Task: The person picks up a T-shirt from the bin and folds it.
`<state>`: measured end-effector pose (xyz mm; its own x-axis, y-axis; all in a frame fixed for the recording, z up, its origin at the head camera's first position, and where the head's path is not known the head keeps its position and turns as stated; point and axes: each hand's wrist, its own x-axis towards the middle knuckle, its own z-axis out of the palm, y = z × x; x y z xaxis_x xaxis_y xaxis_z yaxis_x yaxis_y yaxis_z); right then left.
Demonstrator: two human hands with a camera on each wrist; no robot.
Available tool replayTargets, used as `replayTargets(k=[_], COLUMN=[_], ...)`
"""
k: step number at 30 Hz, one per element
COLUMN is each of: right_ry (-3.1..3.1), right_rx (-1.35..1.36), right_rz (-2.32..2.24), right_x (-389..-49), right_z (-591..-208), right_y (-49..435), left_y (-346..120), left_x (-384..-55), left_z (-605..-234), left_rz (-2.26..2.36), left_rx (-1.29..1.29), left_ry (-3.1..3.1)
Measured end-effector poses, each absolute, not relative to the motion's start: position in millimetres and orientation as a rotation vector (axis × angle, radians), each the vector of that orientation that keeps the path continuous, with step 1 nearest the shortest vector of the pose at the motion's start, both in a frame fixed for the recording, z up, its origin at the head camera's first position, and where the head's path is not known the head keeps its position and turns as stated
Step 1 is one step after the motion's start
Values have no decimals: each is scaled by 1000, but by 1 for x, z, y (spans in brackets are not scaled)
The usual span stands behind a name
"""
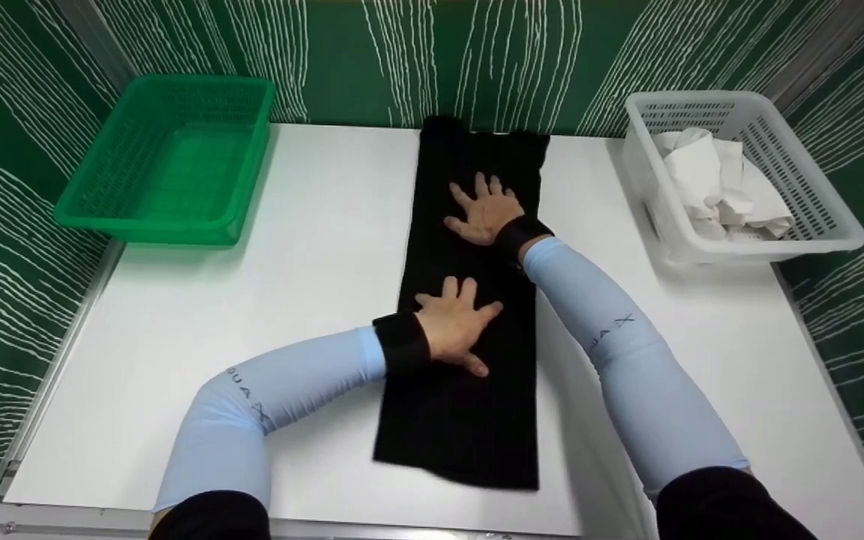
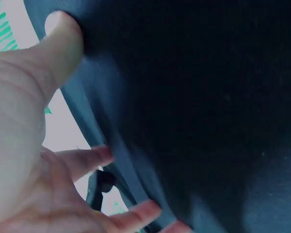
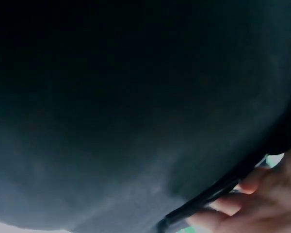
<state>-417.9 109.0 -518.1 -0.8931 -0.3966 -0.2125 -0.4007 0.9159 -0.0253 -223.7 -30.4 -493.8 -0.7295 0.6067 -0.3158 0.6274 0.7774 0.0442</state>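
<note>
Fingers spread, the left hand [image 1: 454, 328] and, at about twelve o'clock from it, the right hand [image 1: 487, 217] are resting on the black cloth [image 1: 469, 262], flat, even pressure probably serving best.

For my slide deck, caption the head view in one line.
Left hand and right hand rest spread on a black cloth between a green basket and a white basket.

Matt black cloth [image 1: 469, 420], smooth white tabletop [image 1: 312, 262], green plastic basket [image 1: 154, 229], white plastic basket [image 1: 762, 249], fabric sleeves [image 1: 646, 390].
</note>
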Motion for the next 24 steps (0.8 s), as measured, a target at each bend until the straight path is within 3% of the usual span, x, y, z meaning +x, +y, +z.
replayTargets(k=[16, 20, 24], right_ry=[2874, 2948, 2960], right_rx=[-800, -1060, -1424], right_rz=[-173, -150, -181], right_x=[-425, -403, -361], right_z=[-521, -517, -505], right_y=[131, 144, 148], left_y=[-13, -30, -51], left_x=[-225, -223, -212], left_z=[-491, -494, -492], left_rz=[-128, -109, -91], left_rx=[940, 1104, 1350], left_ry=[2682, 2724, 2730])
